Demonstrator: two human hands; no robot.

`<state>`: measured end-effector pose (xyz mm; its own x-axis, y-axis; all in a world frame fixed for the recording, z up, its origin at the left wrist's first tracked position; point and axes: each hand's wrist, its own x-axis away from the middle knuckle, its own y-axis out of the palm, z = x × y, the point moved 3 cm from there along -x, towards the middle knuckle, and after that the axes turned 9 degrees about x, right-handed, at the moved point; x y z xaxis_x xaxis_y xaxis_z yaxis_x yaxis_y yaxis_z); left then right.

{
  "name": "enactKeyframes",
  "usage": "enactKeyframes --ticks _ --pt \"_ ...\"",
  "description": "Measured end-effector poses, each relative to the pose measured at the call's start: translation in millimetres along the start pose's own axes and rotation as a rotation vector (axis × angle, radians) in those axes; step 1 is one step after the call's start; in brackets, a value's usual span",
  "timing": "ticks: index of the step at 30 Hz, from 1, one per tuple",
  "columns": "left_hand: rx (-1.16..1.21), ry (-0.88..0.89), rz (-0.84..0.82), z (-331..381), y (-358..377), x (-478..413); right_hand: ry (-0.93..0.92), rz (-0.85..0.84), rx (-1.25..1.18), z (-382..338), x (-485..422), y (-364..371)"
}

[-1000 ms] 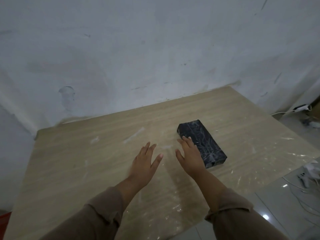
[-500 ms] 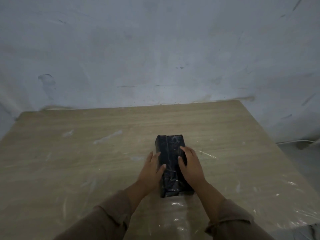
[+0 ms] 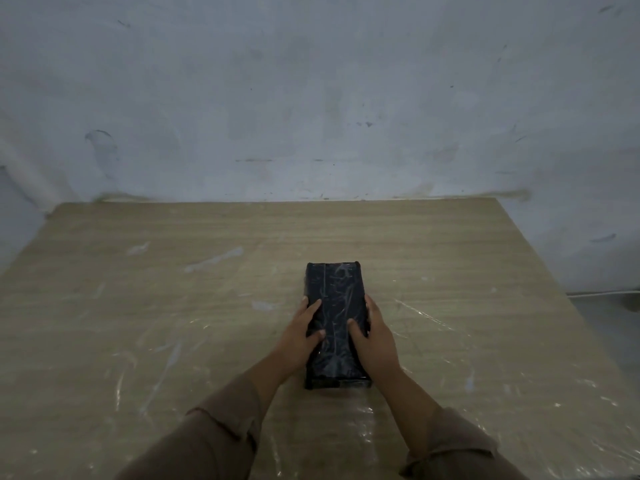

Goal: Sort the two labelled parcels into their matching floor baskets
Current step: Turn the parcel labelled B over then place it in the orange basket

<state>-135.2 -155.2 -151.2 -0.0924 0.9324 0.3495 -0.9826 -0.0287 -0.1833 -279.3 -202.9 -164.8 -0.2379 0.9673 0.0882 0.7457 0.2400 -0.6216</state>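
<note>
A long black parcel (image 3: 335, 296) wrapped in shiny plastic lies lengthwise on the wooden table (image 3: 173, 306), a little right of centre. My left hand (image 3: 300, 337) clasps its left side, thumb laid across the top. My right hand (image 3: 375, 336) clasps its right side in the same way. No label shows on the parcel's upper face. Only this one parcel is in view, and no basket can be seen.
The table is covered with a wrinkled clear film and butts against a scuffed pale wall (image 3: 311, 98). Its right edge drops to a grey floor (image 3: 609, 327), where a white cable (image 3: 602, 293) runs along the wall's foot.
My head has turned to face the parcel squarely. Both hands went from hovering beside it to closing on its two long sides.
</note>
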Motion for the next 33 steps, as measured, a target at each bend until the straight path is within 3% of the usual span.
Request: enactKeyframes --ticks 4,6,8,10,14,20,26,33 --pt "0.19 -0.033 -0.034 -1 -19 10 0.054 0.041 -0.249 -13 5 3" --pt "0.112 -0.007 0.004 0 -29 13 0.063 0.072 -0.295 -24 4 3" --pt "-0.052 0.102 0.064 4 -39 15 -0.01 0.094 -0.256 -40 3 2" --pt "-0.068 0.146 0.119 8 -47 18 -0.094 0.082 -0.204 -60 2 6" --pt "0.246 0.082 0.22 6 -70 27 -0.17 -0.021 -0.232 -92 8 38" --pt "0.248 -0.005 0.17 -13 -113 32 -0.325 -0.105 0.069 -107 7 83" --pt "0.208 -0.057 0.254 -49 -149 36 -0.49 -0.167 0.432 -95 13 119" --pt "0.092 -0.118 0.317 -64 -159 27 -0.527 -0.138 0.471 -95 17 126"
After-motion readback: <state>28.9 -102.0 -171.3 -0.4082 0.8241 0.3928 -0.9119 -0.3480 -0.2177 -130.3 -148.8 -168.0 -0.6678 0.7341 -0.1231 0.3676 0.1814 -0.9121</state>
